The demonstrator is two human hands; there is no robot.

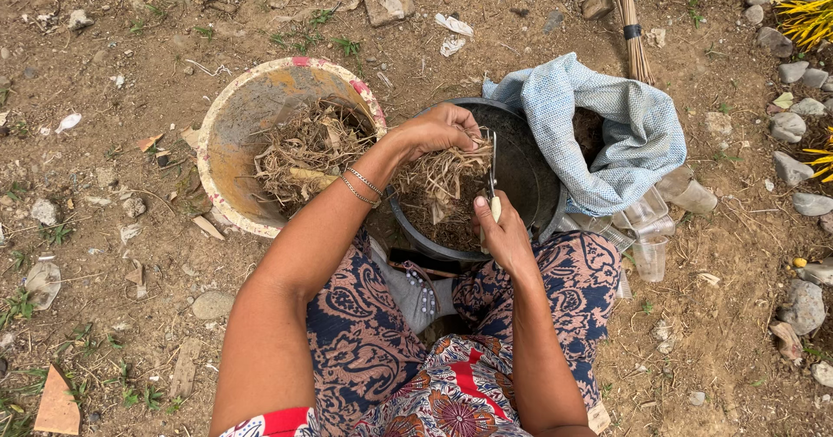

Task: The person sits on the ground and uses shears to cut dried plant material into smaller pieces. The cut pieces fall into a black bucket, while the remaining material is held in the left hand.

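Observation:
My left hand [438, 131] grips a bunch of dry, straw-coloured roots [438, 177] over a black round pan [521, 164]. My right hand [499, 229] holds scissors [490, 172] with pale handles, the blades pointing up into the bunch. More root pieces lie in the bottom of the pan. Thin bangles circle my left wrist. My knees in a patterned skirt flank the pan's near rim.
A worn yellow and pink basin [234, 124] with more dry roots stands left of the pan. A light blue cloth sack [607, 124] of dark soil rests to the right, with clear plastic cups [651, 229] below it. A broom [632, 20], stones and litter lie on the bare earth.

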